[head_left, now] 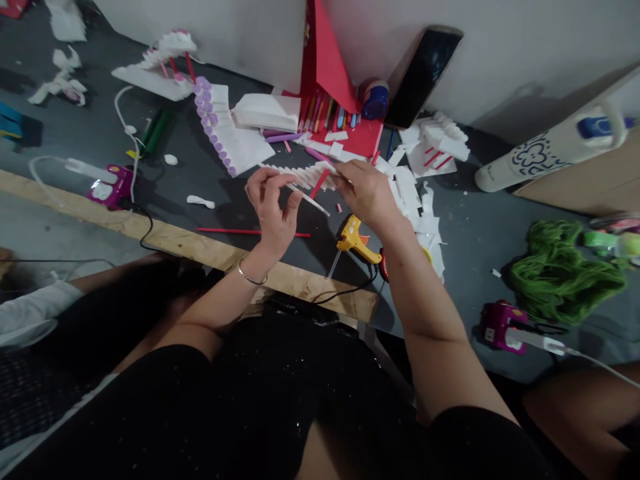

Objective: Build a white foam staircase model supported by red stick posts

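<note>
Between my two hands is a small white stepped model point(299, 176) on a thin white base, with a red stick point(320, 183) standing at a slant on it. My left hand point(274, 207) holds its left end with curled fingers, the thumb sticking up. My right hand point(367, 193) pinches the right end from above; its fingertips are partly hidden. A yellow glue gun point(356, 240) lies on the table just below my right hand. Under my left hand a long red stick point(230, 231) lies flat, partly covered by the wrist.
Another stepped model point(165, 57) stands at the back left, beside a white piece edged with purple discs point(213, 123). Colored pens point(320, 113), a leaning phone point(425, 77) and a white bottle point(540, 157) line the back. Green yarn point(565, 270) lies right; people sit on both sides.
</note>
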### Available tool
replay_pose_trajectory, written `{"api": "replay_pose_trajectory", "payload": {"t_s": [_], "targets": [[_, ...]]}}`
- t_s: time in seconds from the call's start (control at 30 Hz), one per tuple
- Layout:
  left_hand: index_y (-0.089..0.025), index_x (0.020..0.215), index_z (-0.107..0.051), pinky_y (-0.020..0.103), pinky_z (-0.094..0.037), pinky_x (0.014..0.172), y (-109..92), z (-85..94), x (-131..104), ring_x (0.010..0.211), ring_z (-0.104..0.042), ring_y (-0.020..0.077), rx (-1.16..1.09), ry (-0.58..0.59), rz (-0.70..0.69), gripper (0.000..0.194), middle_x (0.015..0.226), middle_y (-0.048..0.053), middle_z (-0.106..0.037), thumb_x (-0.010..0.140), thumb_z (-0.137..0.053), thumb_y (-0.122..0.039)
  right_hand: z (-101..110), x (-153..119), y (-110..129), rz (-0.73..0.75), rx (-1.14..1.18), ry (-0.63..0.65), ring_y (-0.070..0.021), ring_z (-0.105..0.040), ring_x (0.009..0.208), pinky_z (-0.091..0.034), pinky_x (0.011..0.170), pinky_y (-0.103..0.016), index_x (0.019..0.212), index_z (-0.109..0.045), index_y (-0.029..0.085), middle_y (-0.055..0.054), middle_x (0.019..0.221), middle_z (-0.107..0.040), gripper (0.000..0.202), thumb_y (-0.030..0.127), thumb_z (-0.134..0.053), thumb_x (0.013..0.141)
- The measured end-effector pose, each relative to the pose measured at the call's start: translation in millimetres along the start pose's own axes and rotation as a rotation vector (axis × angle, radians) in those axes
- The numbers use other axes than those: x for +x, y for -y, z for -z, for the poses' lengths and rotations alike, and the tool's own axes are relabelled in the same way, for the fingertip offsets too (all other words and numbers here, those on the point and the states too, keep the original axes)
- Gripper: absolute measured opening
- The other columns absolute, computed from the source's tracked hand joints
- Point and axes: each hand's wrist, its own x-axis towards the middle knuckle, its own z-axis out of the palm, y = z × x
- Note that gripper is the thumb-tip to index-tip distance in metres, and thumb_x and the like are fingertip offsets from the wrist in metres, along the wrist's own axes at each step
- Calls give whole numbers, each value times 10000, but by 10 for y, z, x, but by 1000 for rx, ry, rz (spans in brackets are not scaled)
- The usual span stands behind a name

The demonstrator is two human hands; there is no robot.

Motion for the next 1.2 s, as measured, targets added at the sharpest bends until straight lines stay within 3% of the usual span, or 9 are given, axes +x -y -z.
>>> {"api": "replay_pose_trajectory", "payload": {"t_s": [0.2,0.37,0.47,0.53,0.7,0.83,1.0,1.1,1.2], "targets": [[-264,896,-726,416,-330,1275,-328,214,244,1578,-396,340,-139,219,142,301,1292,96,-693,844,-887,-513,57,-94,67,-72,56,-12,-260,-728,984,-575,877,-400,1153,-734,235,-119,1033,-793,374,375,-389,1121],[-256,812,-720,451,-268,1301,-429,334,517,1428,-558,328,-272,484,311,167,973,64,-746,836,-882,-224,75,-138,96,-101,101,13,-248,-727,974,-573,880,-389,1127,-730,228,-110,1016,-791,351,345,-399,1110],[-272,887,-800,470,-152,1337,-439,400,702,1260,-638,339,-72,760,110,242,891,34,-737,718,-926,-156,95,-146,141,-101,130,-2,-239,-727,955,-571,856,-369,1143,-733,226,-101,1003,-791,337,347,-420,1103],[-297,959,-824,446,-201,1314,-486,456,793,1200,-663,324,14,875,-18,286,913,13,-741,709,-934,-215,115,-149,185,-98,145,-3,-234,-728,943,-574,842,-363,1162,-740,233,-93,1014,-797,341,351,-426,1101],[-293,905,-823,282,-474,1029,-710,567,892,1109,-729,249,-83,919,133,70,943,7,-749,838,-842,-284,153,-166,282,-77,181,-32,-216,-745,935,-581,836,-346,1179,-759,222,-84,1021,-807,349,317,-434,1094],[-287,914,-878,309,-484,1053,-778,560,908,1088,-701,264,-43,1053,12,284,1046,38,-747,684,-905,-122,148,-198,304,-89,189,-48,-221,-756,966,-588,852,-351,1191,-760,208,-95,1045,-813,347,293,-439,1092],[-270,776,-846,398,-457,1208,-803,511,919,1363,-613,338,-226,935,129,280,1193,79,-749,597,-938,-75,147,-221,293,-131,189,-25,-230,-755,1001,-590,876,-375,1213,-751,224,-95,1082,-813,337,274,-442,1088],[-254,817,-836,451,-521,1158,-845,500,939,1381,-657,351,-290,816,377,74,1163,81,-770,779,-856,-194,148,-219,286,-132,200,-20,-225,-752,991,-587,873,-372,1209,-752,225,-92,1082,-814,335,271,-444,1086],[-258,903,-850,471,-558,1115,-867,498,967,1325,-713,349,-272,728,483,130,1103,74,-788,894,-726,-220,146,-215,281,-152,202,-17,-226,-748,991,-580,874,-368,1213,-750,231,-87,1086,-814,334,276,-445,1083]]}}
